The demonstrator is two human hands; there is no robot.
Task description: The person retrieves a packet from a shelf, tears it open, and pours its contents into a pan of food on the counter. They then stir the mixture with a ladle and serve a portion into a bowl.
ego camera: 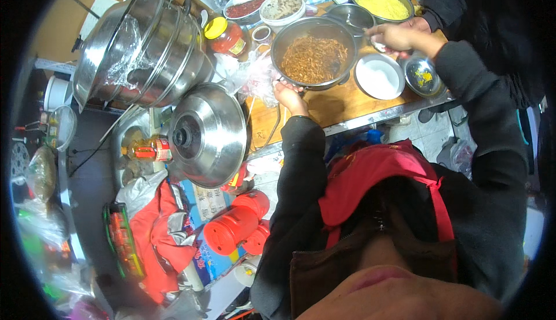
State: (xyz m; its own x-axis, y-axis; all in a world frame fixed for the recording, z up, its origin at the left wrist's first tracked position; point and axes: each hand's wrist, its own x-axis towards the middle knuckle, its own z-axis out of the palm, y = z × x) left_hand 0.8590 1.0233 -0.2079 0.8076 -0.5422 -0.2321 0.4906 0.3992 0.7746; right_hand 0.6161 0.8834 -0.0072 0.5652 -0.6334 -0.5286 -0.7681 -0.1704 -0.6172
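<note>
My left hand (290,98) grips the near left side of a metal pot (351,55), apparently at its handle. Brown, shredded cooked food (313,60) fills the pot's bottom. Blurred, my right hand (397,37) hovers past the pot's right side, above a white bowl (365,83) and a metal bowl (410,61). Something whitish shows under its fingers, but whether they hold it is unclear. White contents lie in the white bowl; yellow bits sit in the metal one. Just left of my right hand is a dark saucepan (354,16).
Another person's hand (419,23) is close to my right hand, beside a pot of yellow shreds (382,3). Tubs, a yellow-lidded jar (226,37) and plastic bags (256,74) crowd the wooden table (330,107). Left stand a stacked steamer (152,55) and large metal lid (213,133).
</note>
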